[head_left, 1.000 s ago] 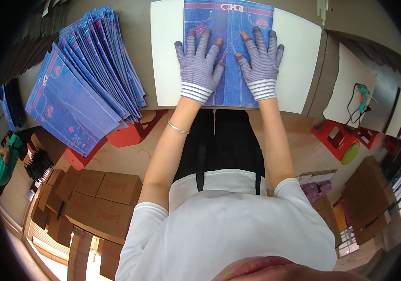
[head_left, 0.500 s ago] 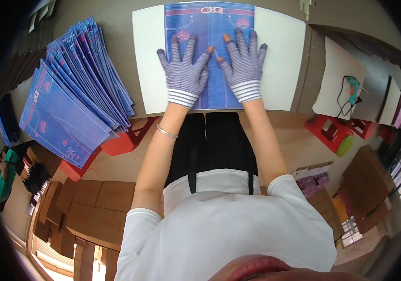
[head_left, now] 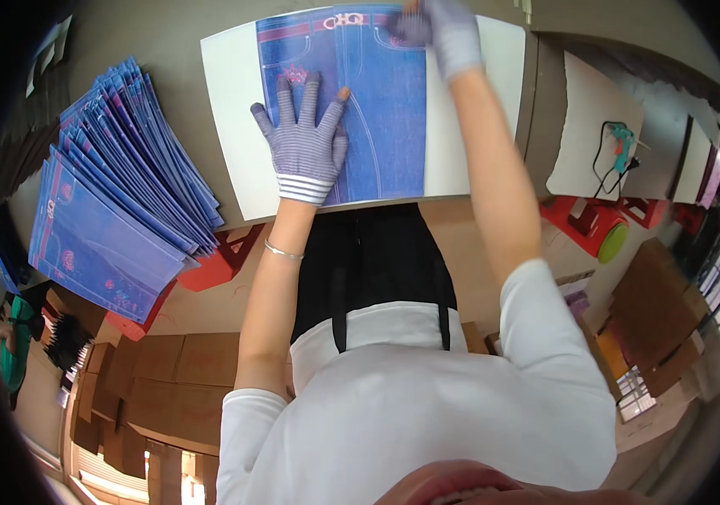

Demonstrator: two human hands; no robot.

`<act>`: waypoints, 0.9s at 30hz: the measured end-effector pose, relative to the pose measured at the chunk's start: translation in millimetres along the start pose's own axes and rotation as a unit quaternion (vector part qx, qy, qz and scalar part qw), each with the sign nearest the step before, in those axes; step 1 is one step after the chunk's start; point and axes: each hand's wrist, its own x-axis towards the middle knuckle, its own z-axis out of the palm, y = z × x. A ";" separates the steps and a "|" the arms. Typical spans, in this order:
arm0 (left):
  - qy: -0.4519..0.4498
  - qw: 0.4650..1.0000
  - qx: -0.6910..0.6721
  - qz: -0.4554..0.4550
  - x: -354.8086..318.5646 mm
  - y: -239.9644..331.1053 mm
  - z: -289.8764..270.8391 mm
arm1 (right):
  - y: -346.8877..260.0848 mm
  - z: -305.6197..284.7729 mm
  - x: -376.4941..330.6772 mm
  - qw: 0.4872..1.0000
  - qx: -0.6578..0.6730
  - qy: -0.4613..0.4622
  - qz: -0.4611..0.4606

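A flat blue sheet with a denim-trouser print (head_left: 381,118) lies on a larger white board (head_left: 230,126) at the table's front edge. My left hand (head_left: 305,156), in a striped grey-purple glove with bare thumb tip, rests flat on the sheet's left half, fingers spread. At the sheet's top right corner is my right hand (head_left: 448,38), in a matching glove. Motion smears its fingers, so whether they hold anything cannot be made out. Left of the board, a fanned stack of similar blue printed pieces (head_left: 108,227) overhangs the table edge.
On the right, a teal glue gun (head_left: 622,151) with a black cord lies on a pale board (head_left: 579,151). Red stools (head_left: 570,217) stand below the table on both sides. Cardboard boxes (head_left: 183,396) are piled behind me. A person in green (head_left: 15,341) is at far left.
My right hand has lifted off the middle of the sheet and moved up and right to its top corner. My left hand stays flat on the sheet. The whole view has shifted slightly.
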 end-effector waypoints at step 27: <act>0.014 0.999 -0.029 -0.002 -2.0 -2.5 -2.0 | 5.2 38.1 -113.2 0.850 -0.386 -0.049 -0.354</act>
